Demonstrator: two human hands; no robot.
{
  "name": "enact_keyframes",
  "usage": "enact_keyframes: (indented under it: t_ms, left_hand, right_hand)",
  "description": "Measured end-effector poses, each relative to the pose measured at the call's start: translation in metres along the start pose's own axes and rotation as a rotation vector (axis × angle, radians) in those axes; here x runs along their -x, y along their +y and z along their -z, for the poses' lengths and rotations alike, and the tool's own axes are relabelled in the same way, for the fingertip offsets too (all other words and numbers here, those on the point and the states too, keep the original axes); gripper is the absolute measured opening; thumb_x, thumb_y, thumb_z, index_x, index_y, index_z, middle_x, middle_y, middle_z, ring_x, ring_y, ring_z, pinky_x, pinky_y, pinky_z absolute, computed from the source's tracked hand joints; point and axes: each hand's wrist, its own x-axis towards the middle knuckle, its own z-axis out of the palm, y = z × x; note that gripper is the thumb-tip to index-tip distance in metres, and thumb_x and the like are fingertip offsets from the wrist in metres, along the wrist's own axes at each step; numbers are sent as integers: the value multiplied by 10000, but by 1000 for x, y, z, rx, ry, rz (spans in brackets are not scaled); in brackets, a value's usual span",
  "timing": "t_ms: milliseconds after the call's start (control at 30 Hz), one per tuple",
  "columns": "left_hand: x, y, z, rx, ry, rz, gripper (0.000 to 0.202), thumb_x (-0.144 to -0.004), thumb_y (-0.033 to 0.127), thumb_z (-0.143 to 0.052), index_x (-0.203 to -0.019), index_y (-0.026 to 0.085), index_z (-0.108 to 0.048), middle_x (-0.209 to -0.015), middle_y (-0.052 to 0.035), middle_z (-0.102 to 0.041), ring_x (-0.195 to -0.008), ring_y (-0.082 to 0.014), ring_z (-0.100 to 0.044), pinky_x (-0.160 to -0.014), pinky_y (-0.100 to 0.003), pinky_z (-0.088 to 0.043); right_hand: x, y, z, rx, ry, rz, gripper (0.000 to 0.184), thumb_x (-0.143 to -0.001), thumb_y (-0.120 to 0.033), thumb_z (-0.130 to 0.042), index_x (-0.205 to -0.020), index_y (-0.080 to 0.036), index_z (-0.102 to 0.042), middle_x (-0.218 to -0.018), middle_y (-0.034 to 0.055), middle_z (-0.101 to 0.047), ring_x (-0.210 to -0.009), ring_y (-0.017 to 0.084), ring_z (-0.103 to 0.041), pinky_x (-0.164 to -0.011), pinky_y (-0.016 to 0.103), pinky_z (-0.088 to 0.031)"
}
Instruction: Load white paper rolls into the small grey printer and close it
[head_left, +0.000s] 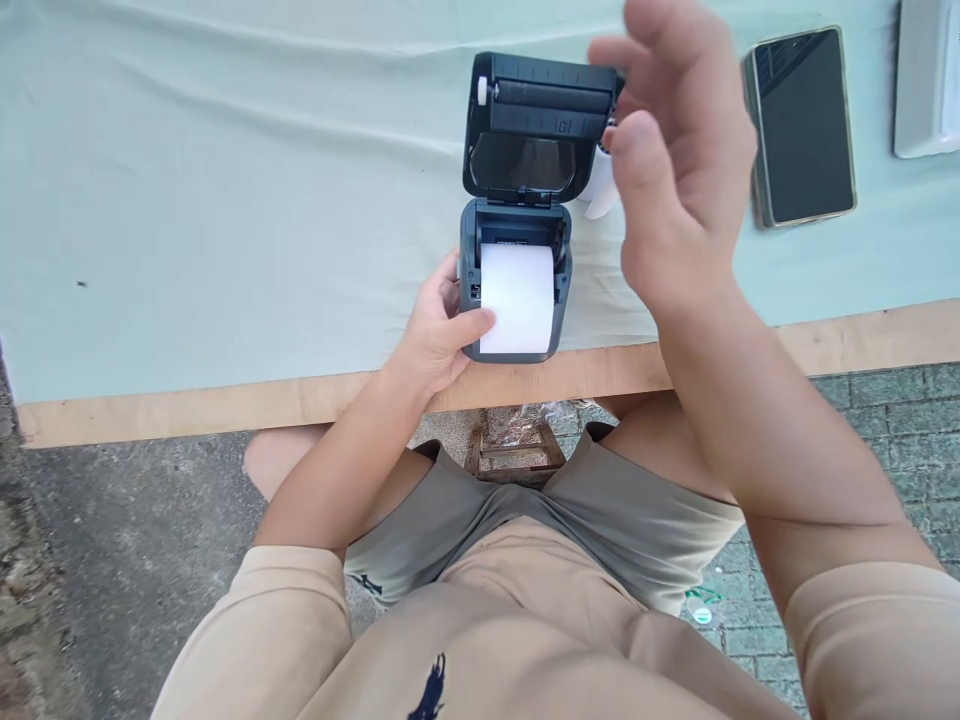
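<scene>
A dark label printer (pixel 564 290) sits near the table's front edge with its lid (pixel 525 162) swung up. A roll of white paper (pixel 523 300) lies in its bay, the loose end draped toward me. My left hand (pixel 444 335) grips the printer's left side, its thumb over the edge of the paper. My right hand (pixel 679 170) is raised beside the lid's right edge, fingers apart. Whether its fingertips touch the lid I cannot tell. Behind the lid, partly hidden, is a curled white piece (pixel 600 188).
A phone (pixel 802 125) in a clear case lies to the right. Beyond it a white-and-grey object (pixel 926 85) is cut off by the frame. A pale cloth (pixel 225 230) covers the table, leaving a wooden front edge (pixel 187 408) bare above my knees.
</scene>
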Motion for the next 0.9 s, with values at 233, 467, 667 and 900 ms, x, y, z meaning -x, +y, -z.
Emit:
enact_keyframes:
  t_ms: [233,467,667,900]
  left_hand:
    - [-1,-2,-1,41,51,1,413,-674,301,-793,-1045,223,-630,-961,-22,-718,-1003,-251,-725,-776,-333,-616]
    - [-1,-2,-2,57,23,-19,417,-680,339,-812,-1037,227,-626,-996,-28,-741,-1092,-288,-708,-752,-326,-626]
    - [0,0,-1,64,-28,-31,425,-695,308,-810,-1062,233,-610,-1190,-43,-723,-1241,-297,-637,-848,-322,-641]
    - [1,4,-8,109,43,9,490,-701,491,-791,-1087,251,-607,-1200,-48,-710,-1356,-318,-537,-1051,-409,-568]
  right_hand:
    - [13,-1,-10,122,-120,98,165,-980,-325,-470,-1113,-266,-548,-1148,22,-644,-1158,177,-606,-1024,390,-531]
    - [41,3,-12,116,-201,182,74,-906,-221,-559,-969,-225,-597,-1257,84,-599,-1324,253,-506,-1159,504,-424]
    - [49,9,-18,-5,-153,-190,366,-944,-393,-543,-1268,-262,-434,-1404,91,-469,-1292,215,-520,-924,370,-576]
    - [52,14,-23,-81,-272,-254,526,-975,-536,-440,-1418,-317,-262,-1254,53,-594,-841,121,-653,-698,280,-566]
